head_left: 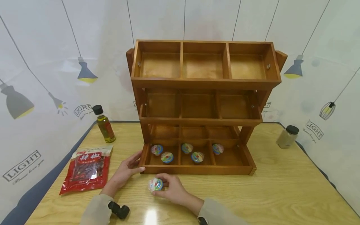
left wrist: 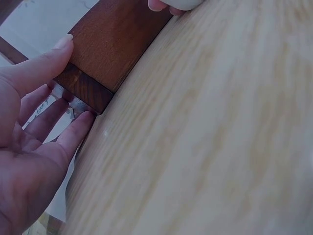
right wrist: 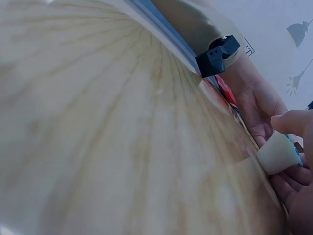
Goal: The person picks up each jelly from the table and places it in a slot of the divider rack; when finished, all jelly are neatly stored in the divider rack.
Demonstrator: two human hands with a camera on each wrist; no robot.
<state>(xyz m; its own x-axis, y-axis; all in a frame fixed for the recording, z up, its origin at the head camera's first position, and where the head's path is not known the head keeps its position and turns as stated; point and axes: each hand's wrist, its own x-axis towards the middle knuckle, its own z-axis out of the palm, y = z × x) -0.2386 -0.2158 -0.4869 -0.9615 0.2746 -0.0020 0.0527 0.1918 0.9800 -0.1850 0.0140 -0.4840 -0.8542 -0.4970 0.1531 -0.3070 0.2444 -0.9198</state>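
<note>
A brown three-tier wooden rack (head_left: 197, 169) stands upright on the table. At its lower left front corner, my left hand (head_left: 126, 172) holds on, with the thumb on the front board and the fingers along the side. Just in front of the rack, my right hand (head_left: 175, 191) pinches a small jelly cup (head_left: 155, 184) between thumb and fingers. That cup has a printed lid and a whitish body (right wrist: 278, 154). More jelly cups lie in the bottom tier: two in the left compartment (head_left: 167, 157), two in the middle (head_left: 197, 157), one in the right (head_left: 217, 149).
A red packet (head_left: 88, 168) of dried chili lies left of my left arm. Behind it stands an oil bottle (head_left: 105, 126) with a black cap. A dark-lidded jar (head_left: 287, 137) is at the far right. A lamp-printed sheet (head_left: 42, 93) surrounds the wooden table (head_left: 281, 193).
</note>
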